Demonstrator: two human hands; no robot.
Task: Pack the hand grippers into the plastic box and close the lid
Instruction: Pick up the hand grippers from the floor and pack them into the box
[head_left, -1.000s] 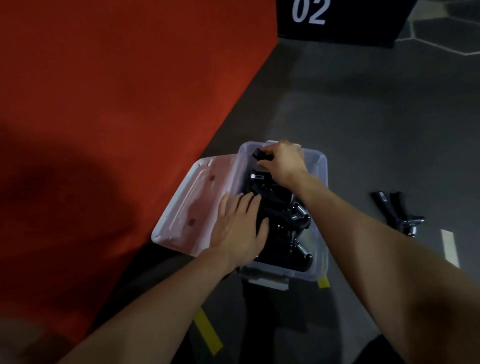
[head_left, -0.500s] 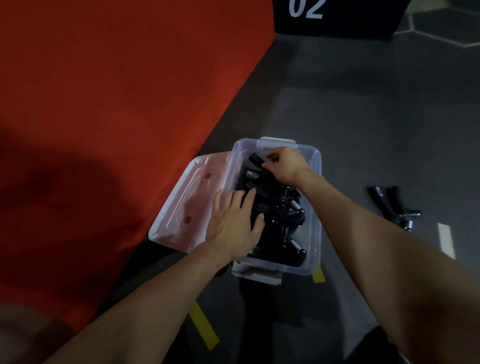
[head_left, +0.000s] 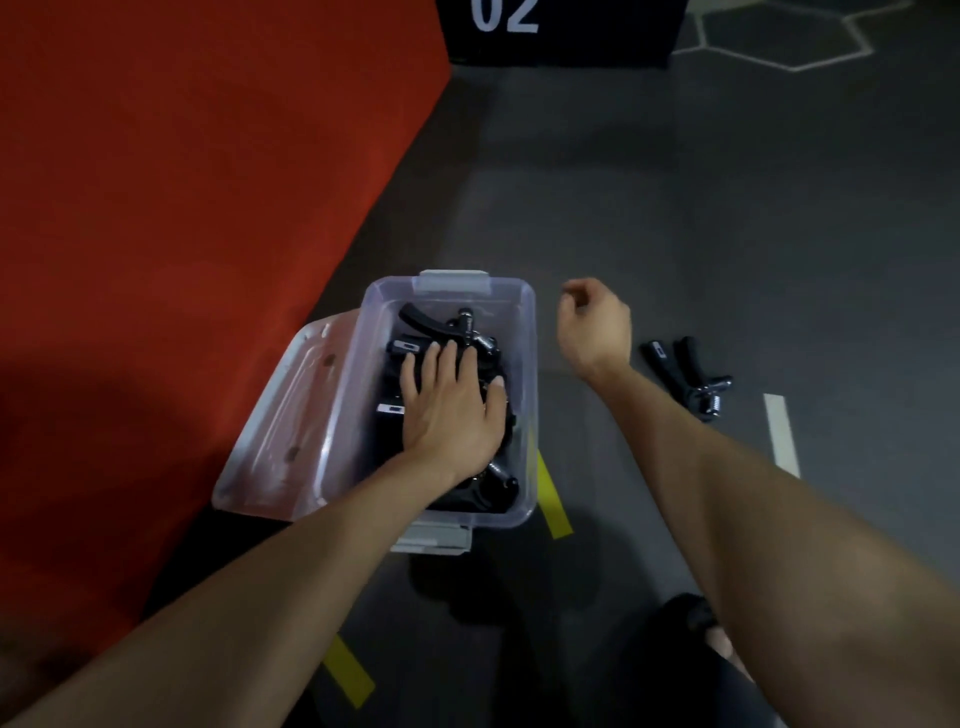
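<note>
Most hand grippers (head_left: 447, 332) lie in the plastic box (head_left: 527, 364) under the flat left hand (head_left: 452, 400); the right hand (head_left: 595, 325), apparently empty and loosely curled, hovers beside one last gripper (head_left: 685, 376) on the floor; the lid (head_left: 291, 415) stands open.

Translucent glossy plastic box (head_left: 525, 332); matt black hand grippers (head_left: 441, 327) with shiny metal springs; matt grey floor (head_left: 727, 208).

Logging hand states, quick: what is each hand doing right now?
Left hand: open, fingers flat on the hand grippers in the plastic box.
Right hand: open, loosely curled, holding nothing.
</note>
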